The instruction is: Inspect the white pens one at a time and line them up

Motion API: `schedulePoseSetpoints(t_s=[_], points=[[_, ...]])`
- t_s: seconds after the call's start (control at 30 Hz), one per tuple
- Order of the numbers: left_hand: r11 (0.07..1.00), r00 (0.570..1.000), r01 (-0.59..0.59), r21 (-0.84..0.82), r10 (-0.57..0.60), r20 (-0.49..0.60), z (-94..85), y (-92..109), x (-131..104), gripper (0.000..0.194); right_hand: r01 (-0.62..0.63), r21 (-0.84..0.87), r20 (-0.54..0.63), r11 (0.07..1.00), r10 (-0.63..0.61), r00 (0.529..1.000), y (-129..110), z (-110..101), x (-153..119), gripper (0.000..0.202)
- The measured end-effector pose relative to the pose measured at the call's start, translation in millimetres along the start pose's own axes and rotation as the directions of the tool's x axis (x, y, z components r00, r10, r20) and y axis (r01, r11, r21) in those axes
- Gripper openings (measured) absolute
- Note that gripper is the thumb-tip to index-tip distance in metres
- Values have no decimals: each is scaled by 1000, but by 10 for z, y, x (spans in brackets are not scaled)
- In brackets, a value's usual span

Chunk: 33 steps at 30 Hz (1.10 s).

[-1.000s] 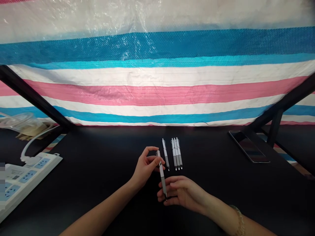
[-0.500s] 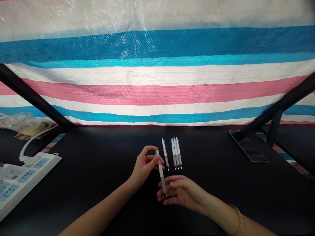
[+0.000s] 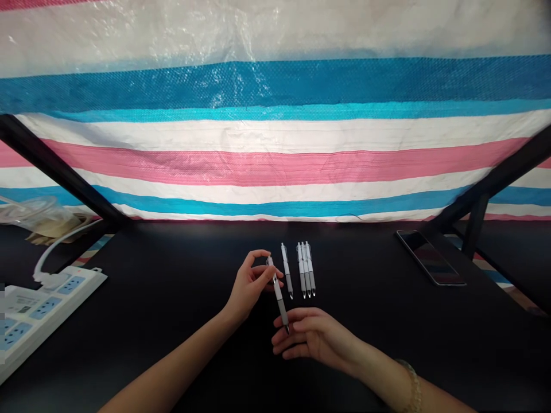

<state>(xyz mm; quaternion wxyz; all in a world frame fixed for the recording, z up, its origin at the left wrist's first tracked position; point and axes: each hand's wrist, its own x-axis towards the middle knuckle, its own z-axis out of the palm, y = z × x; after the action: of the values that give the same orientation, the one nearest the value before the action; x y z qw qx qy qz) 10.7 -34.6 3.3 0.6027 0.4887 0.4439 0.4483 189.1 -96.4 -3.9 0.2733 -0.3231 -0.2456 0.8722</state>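
My left hand [image 3: 252,282] pinches the upper end of a white and grey pen [image 3: 279,299], its index finger at the top end. The pen slants down to the right, tip lowest. Close by the grey lower part is my right hand [image 3: 316,335], palm turned toward the pen, its fingers loosely curved and apart. Whether they touch the pen is hard to tell. Beyond the hands, a single similar pen [image 3: 286,269] lies on the black table [image 3: 172,287], and right of it a row of three pens [image 3: 306,269] lies side by side, tips toward me.
At the left edge a white power strip [image 3: 51,310] has a white plug and cable in it. Behind it stands a clear plastic container [image 3: 43,215]. A dark phone [image 3: 430,258] lies at the right. Striped sheeting [image 3: 275,166] hangs behind the table between black frame bars.
My left hand has shifted slightly left with the pen. The pen's tip has risen a little and now sits near the right hand's upper fingers. The view has moved slightly.
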Motion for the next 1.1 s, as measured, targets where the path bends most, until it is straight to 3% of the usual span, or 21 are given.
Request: schedulePoseSetpoints(t_s=[0.13, 0.27, 0.37, 0.43, 0.5, 0.6, 0.67, 0.73, 0.8, 0.87, 1.1], points=[[986, 998, -52, 160, 54, -9, -22, 59, 194, 41, -45, -84, -73, 995, 38, 997, -18, -3, -13, 35], [929, 995, -95, 358, 92, 25, -26, 79, 466, 37, -77, -213, -32, 974, 72, 997, -13, -3, -34, 32], [861, 991, -116, 496, 136, -6, -23, 51, 597, 35, -25, -330, 8, 944, 29, 1000, -1, 5, -41, 28], [834, 990, -100, 543, 139, -31, -31, 21, 602, 37, 70, -467, 3, 881, -78, 997, -21, 11, -55, 23], [843, 994, -61, 535, 99, -44, -48, -7, 532, 39, 199, -698, -13, 688, -290, 957, -71, 4, -82, 16], [879, 1000, -11, 476, 10, 5, -65, -33, 317, 38, 244, -964, 128, 106, -619, 775, -163, -60, -113, 18], [872, 999, -29, 488, 3, 54, -58, -40, 147, 34, 196, -946, 321, -259, -658, 681, -202, -136, -102, 28], [811, 991, -128, 571, 82, 106, -35, -45, -3, 26, 134, -853, 453, -504, -587, 671, -211, -213, -67, 36], [732, 972, -235, 639, 174, 158, -5, -54, -105, 18, 86, -768, 508, -635, -522, 686, -199, -267, -21, 36], [678, 952, -305, 669, 239, 191, 23, -65, -157, 14, 51, -708, 538, -704, -491, 685, -180, -292, 21, 28], [628, 927, -363, 689, 317, 200, 38, -53, -191, 12, 1, -574, 628, -819, -440, 643, -163, -295, 85, 18]])
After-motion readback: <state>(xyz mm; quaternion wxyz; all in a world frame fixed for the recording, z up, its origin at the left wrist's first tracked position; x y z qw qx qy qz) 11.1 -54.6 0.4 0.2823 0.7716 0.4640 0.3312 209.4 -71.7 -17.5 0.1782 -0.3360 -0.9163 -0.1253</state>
